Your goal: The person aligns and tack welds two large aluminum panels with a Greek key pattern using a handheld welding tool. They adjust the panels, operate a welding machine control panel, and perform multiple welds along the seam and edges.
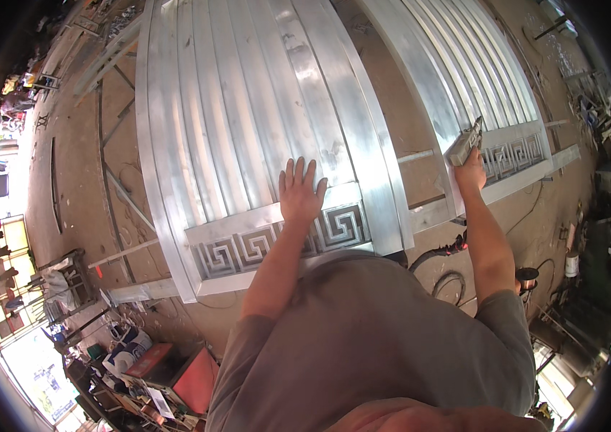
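Note:
My left hand lies flat with its fingers spread on a silver metal panel, close above the panel's lower crossbar. Long upright slats fill this panel, and a Greek-key band runs along its near end. Out to the right, my right hand is closed around a grey hand tool with a boxy body and a dark pointed tip. I cannot make out its exact kind. The tool is over the near left part of a second slatted panel, next to that panel's own Greek-key band.
Metal bars run under both panels, above a brown floor. Dark cables coil on the floor near my right arm, close to a wire spool. At the lower left stands a red box among clutter.

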`<state>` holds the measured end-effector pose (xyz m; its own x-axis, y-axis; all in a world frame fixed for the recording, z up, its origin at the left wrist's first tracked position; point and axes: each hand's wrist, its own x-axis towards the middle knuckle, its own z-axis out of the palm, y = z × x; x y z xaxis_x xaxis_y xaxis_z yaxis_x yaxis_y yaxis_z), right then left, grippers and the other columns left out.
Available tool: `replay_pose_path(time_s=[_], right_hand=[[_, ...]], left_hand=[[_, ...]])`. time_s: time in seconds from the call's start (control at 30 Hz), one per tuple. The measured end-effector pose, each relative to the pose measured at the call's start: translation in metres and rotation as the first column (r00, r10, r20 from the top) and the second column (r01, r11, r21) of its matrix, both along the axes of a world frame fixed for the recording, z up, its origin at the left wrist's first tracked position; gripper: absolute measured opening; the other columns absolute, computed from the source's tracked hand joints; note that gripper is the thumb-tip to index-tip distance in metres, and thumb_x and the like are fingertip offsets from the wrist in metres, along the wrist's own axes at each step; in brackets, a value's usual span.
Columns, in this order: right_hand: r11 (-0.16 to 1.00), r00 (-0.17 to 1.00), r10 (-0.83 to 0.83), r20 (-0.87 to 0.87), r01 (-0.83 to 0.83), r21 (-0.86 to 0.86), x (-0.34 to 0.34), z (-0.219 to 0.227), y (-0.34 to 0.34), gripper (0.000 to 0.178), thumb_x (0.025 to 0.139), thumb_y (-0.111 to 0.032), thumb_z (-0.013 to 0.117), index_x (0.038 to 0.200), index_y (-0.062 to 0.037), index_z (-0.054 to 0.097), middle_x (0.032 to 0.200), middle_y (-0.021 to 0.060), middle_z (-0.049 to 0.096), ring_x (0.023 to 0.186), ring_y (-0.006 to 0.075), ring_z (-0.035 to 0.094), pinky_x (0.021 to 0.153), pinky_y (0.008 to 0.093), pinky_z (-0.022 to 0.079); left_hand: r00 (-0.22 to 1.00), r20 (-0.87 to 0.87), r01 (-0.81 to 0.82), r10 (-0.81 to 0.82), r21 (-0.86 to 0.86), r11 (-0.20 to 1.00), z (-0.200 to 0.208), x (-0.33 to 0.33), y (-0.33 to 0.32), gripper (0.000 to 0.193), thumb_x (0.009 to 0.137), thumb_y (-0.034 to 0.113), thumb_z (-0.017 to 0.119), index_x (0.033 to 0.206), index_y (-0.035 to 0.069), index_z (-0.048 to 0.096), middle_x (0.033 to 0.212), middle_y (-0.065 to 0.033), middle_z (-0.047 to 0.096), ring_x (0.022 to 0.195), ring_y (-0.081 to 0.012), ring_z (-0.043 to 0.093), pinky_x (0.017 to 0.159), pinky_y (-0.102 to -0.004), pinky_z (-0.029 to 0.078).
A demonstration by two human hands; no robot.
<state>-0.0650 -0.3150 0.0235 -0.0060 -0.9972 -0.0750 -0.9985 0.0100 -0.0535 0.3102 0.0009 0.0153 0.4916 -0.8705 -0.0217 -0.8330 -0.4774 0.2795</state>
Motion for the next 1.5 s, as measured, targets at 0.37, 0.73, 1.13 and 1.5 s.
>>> replay_pose_path(time_s=[0.37,0.73,1.13,1.5], right_hand=[[1.000,1.000,-0.008,-0.010,0.008,-0.023,0.0053,0.0059,0.0016,0.088,0.081,-0.053,0.087,0.150,-0.0162,0.046,0.155,0.0158,0.058,0.118,0.0484,0.072,0.095,0.0595,0.060],[0.999,0.999,-0.039,-0.025,0.039,0.020,0.0086,0.0111,0.0025,0.083,0.084,-0.048,0.086,0.149,-0.0159,0.047,0.155,0.0145,0.058,0.121,0.0456,0.071,0.097,0.0576,0.060],[1.000,0.999,-0.030,-0.041,0.030,-0.002,0.0068,0.0069,0.0019,0.082,0.086,-0.052,0.083,0.149,-0.0149,0.046,0.153,0.0145,0.060,0.120,0.0459,0.072,0.097,0.0581,0.060],[0.999,0.997,-0.022,-0.070,0.024,0.031,0.0089,0.0111,0.0025,0.090,0.085,-0.053,0.084,0.156,-0.0161,0.043,0.159,0.0153,0.055,0.122,0.0457,0.071,0.098,0.0567,0.060]], left_hand=[[1.000,-0.013,-0.003,0.003,-0.030,1.000,-0.0001,0.0000,-0.0005,0.061,0.109,0.052,0.055,0.160,0.019,0.055,0.170,-0.0108,0.046,0.163,-0.0347,0.031,0.134,-0.0540,0.023],[1.000,-0.021,-0.001,0.000,-0.051,0.999,-0.0024,0.0004,0.0000,0.061,0.107,0.050,0.059,0.159,0.018,0.058,0.168,-0.0127,0.049,0.161,-0.0371,0.034,0.132,-0.0556,0.026],[0.999,-0.035,-0.005,0.004,-0.047,0.999,-0.0009,0.0005,0.0002,0.061,0.107,0.050,0.058,0.160,0.018,0.057,0.168,-0.0124,0.048,0.162,-0.0370,0.033,0.133,-0.0554,0.024],[0.999,-0.040,-0.006,0.004,-0.055,0.998,-0.0023,0.0007,0.0011,0.063,0.108,0.052,0.056,0.161,0.018,0.055,0.170,-0.0124,0.046,0.163,-0.0366,0.031,0.134,-0.0551,0.022]])
